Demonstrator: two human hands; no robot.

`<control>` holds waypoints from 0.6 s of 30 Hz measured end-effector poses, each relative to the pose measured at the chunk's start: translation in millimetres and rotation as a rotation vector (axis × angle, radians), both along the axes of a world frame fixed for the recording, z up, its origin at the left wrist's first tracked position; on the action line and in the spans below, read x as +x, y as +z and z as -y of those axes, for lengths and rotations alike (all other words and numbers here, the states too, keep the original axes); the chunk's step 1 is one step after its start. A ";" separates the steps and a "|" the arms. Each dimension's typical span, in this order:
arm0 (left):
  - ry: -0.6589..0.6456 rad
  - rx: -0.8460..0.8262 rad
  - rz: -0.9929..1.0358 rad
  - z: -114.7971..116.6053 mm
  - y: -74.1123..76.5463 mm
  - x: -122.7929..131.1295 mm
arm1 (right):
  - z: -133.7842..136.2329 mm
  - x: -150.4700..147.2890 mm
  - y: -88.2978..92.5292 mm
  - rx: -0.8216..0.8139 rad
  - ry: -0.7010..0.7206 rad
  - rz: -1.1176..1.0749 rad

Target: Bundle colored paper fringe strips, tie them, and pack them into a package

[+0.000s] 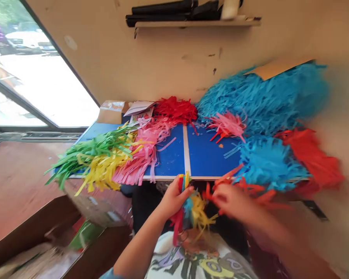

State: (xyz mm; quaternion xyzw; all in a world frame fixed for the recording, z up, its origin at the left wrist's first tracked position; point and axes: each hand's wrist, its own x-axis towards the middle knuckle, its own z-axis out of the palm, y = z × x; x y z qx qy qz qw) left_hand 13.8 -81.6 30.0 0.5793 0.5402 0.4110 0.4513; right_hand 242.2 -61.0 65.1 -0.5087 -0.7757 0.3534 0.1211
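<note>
Bundle (198, 215): mixed strips clenched in our left hand (174, 198).
Right hand (232, 201): blurred, we cannot tell grip; red strips (247, 187) by fingertips.

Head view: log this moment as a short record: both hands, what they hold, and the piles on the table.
left hand: closed on mixed strip bundle, red, yellow, blue
right hand: blurred, at red strips; grip unclear
table: blue, white centre line
left piles: green strips, yellow strips, pink strips
right piles: blue heaps, red heap
</note>
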 end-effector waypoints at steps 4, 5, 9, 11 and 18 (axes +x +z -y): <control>0.058 0.037 -0.056 1.6 0.9 -0.2 | 19.0 -3.3 -44.9 0.080 -0.137 -0.057; 0.071 0.035 -0.057 2.2 0.3 -3.1 | 18.3 3.0 -50.2 0.162 -0.288 -0.062; 0.107 0.027 -0.034 4.5 -0.9 -14.8 | 14.3 15.6 -61.1 0.375 -0.550 0.060; 0.109 0.047 -0.073 5.6 0.0 -17.1 | 20.7 11.5 -62.8 0.351 -0.386 0.080; 0.170 0.086 -0.246 6.9 -3.9 -9.7 | 26.2 -0.3 -44.5 0.449 -0.150 -0.003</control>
